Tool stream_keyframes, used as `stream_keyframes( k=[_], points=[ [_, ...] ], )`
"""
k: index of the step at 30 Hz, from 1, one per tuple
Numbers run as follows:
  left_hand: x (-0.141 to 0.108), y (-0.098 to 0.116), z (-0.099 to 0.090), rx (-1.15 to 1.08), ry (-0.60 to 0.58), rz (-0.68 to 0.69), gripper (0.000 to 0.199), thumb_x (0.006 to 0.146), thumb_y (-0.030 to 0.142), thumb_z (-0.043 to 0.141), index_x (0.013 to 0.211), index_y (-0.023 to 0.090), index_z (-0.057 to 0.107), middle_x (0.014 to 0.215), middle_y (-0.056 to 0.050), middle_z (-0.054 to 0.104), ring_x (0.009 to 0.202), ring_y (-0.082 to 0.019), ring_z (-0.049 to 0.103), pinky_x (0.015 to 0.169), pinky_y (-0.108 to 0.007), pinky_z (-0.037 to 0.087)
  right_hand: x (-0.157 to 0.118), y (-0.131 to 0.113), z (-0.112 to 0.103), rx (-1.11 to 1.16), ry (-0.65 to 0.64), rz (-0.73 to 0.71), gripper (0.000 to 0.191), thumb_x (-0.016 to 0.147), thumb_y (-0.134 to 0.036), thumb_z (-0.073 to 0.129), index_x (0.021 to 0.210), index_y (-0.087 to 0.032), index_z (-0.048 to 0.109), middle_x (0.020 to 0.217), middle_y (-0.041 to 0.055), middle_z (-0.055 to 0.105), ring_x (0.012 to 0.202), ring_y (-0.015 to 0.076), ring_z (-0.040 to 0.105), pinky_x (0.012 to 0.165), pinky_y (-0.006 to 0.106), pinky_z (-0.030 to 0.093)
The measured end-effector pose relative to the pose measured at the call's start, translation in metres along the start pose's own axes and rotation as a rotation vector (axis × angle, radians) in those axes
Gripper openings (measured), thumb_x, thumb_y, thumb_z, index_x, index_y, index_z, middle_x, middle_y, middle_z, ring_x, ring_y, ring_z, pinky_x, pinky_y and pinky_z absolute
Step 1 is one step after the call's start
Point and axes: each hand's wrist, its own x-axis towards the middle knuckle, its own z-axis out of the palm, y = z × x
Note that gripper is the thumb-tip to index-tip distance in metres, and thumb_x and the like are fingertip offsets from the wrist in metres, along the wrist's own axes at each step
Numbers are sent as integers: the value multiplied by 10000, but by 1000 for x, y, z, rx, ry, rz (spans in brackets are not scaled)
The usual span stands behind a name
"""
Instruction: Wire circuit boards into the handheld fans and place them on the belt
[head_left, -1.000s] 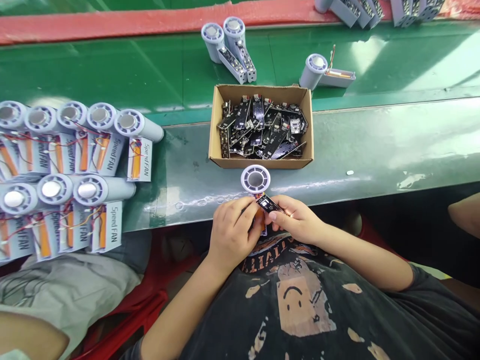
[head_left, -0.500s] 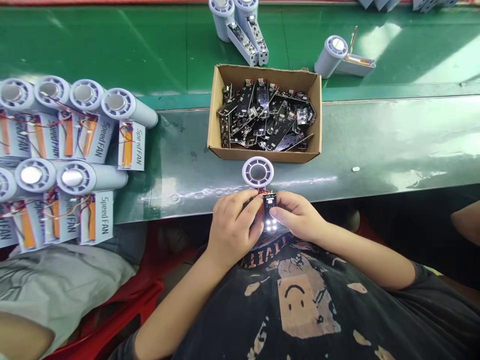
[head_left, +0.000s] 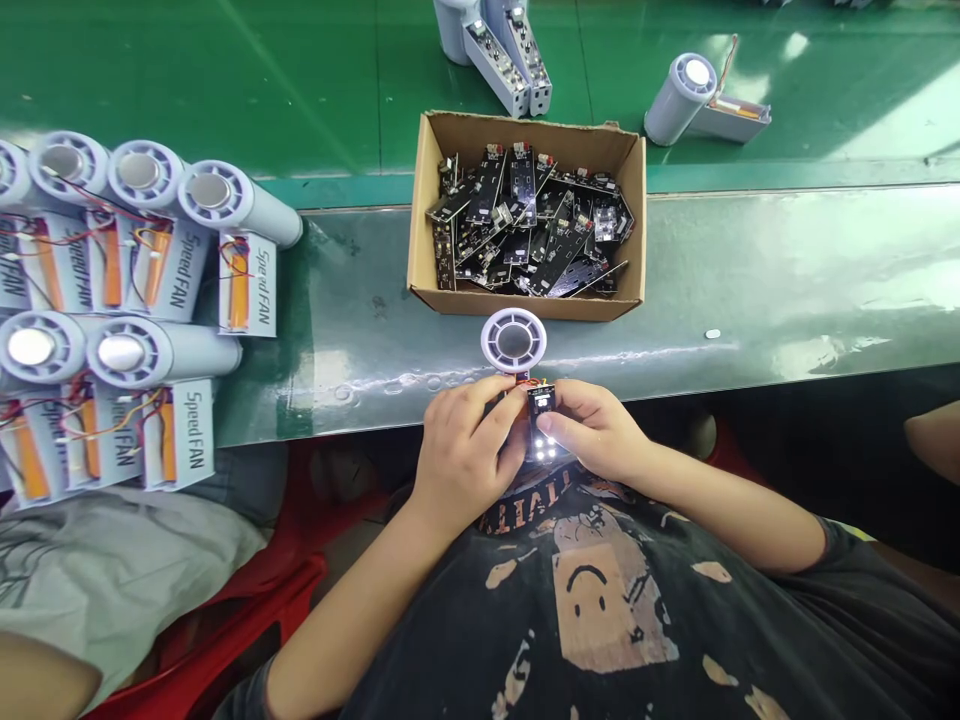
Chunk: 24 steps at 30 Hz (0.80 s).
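Near the table's front edge, my left hand [head_left: 469, 440] is closed round the handle of a fan unit [head_left: 514, 340], whose round ringed head points up toward the box. My right hand [head_left: 596, 430] pinches a black circuit board [head_left: 541, 402] beside that handle, its thumb lying on the board's face. A small display glows on the board, and several white lights shine below the thumb. Red and yellow wires run at the board's top end. The fan's handle is mostly hidden behind my left fingers.
An open cardboard box [head_left: 525, 303] of black circuit boards stands just beyond the hands. Rows of fan units [head_left: 240, 205] with orange batteries lie at the left. More units [head_left: 679, 100] are at the back, and a small white piece [head_left: 712, 334] lies right. People sit on both sides.
The view has shifted slightly, so the table's things sit a little differently in the picture. Both hands keep the same hold, and the board's lights are still on.
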Motion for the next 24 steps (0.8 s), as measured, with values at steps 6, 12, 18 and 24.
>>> stream_keyframes(
  k=[6, 12, 18, 24],
  points=[
    [0, 0, 1, -4, 0, 1, 337, 874, 151, 602, 1208, 167, 560, 1152, -119, 657, 1016, -263, 608, 885, -411, 458, 0, 1, 0, 24, 18, -3, 192, 848, -322, 565, 721, -196, 495, 666, -40, 464, 616, 101, 416, 592, 250, 373],
    [0, 1, 1, -4, -16, -12, 353, 870, 148, 582, 1222, 161, 560, 1166, -130, 651, 1037, -269, 608, 894, -413, 447, -1, 3, 2, 145, -30, 8, 180, 803, -338, 648, 864, -191, 564, 737, -30, 525, 663, 109, 475, 628, 256, 436],
    [-1, 1, 1, -7, -32, -30, 385, 876, 165, 569, 1260, 188, 546, 1176, -120, 648, 1047, -272, 606, 902, -419, 443, -3, 7, 3, 122, -26, 15, 169, 801, -310, 640, 896, -192, 565, 754, -31, 524, 664, 109, 471, 660, 276, 451],
    [-1, 2, 1, -16, -34, -44, 403, 882, 164, 580, 1280, 210, 530, 1176, -116, 651, 1043, -267, 614, 901, -415, 444, -2, 8, 3, 127, -31, 32, 161, 806, -323, 618, 876, -200, 542, 759, -27, 508, 683, 118, 469, 678, 284, 455]
  ],
)
